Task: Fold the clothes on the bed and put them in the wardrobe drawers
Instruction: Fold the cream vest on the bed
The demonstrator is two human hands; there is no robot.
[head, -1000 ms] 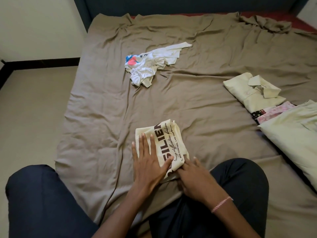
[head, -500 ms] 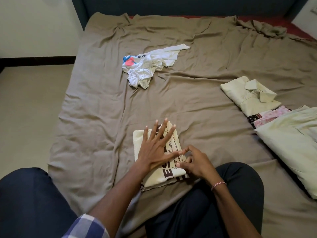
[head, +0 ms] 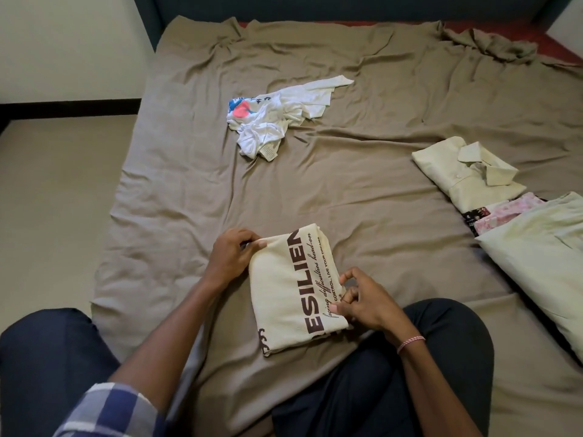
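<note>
Gripping folded cream shirt (head: 284, 294) with left hand (head: 232, 257), right hand (head: 362, 299) on bed (head: 189, 184)

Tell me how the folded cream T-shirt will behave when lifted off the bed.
Probably floppy: the cream T-shirt is thin cloth in loose layers, so unsupported ends would likely sag. Likely light; the left hand pinches only a corner. The fold may slip open unless the right hand supports its edge.

To our left we see a pale beige floor (head: 56, 200); behind it rises a cream wall (head: 72, 42), with a black skirting board (head: 69, 108) running along the join; along the top we make out a dark blue panel (head: 315, 6).
</note>
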